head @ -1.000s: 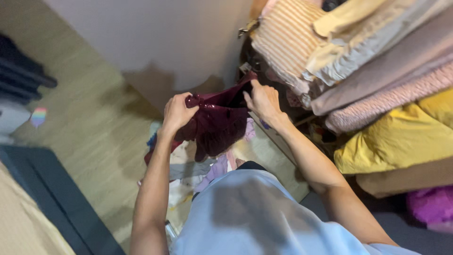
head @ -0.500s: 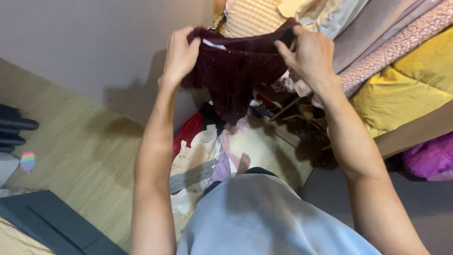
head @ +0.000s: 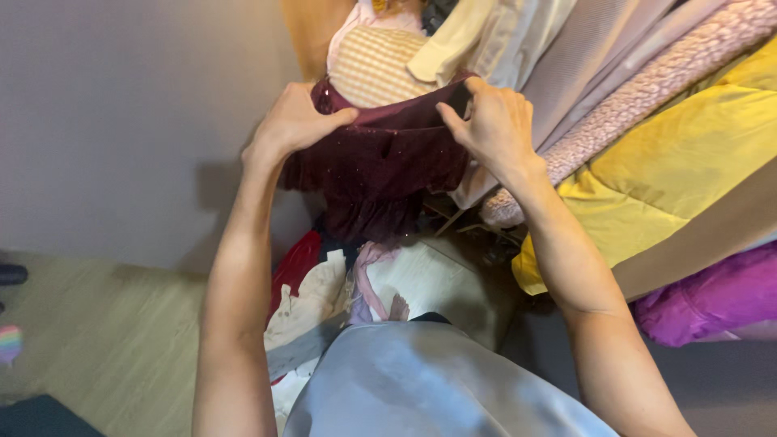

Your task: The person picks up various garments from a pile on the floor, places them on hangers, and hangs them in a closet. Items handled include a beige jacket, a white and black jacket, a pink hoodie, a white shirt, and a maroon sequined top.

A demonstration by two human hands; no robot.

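Nearest the camera is the person's pale blue-grey top (head: 437, 380), with both bare forearms reaching away from it. Just beyond, on the wooden floor (head: 105, 340), lies a heap of loose clothes (head: 324, 299) in red, cream and pink. Above the heap hangs a dark maroon sparkly garment (head: 380, 170), held up by its top edge between the two hands. The left hand (head: 295, 121) has its fingers closed on the left end of that edge, thumb lying along it. The right hand (head: 490, 125) pinches the right end, fingers closed on the cloth. Farther off, just behind the garment, sits a striped cream cloth (head: 376, 69). To the right, stacked folded fabrics run from a pink knitted blanket (head: 639, 97) to a yellow quilt (head: 688, 162) and a purple bundle (head: 712, 295). A plain grey wall (head: 121, 121) fills the left.
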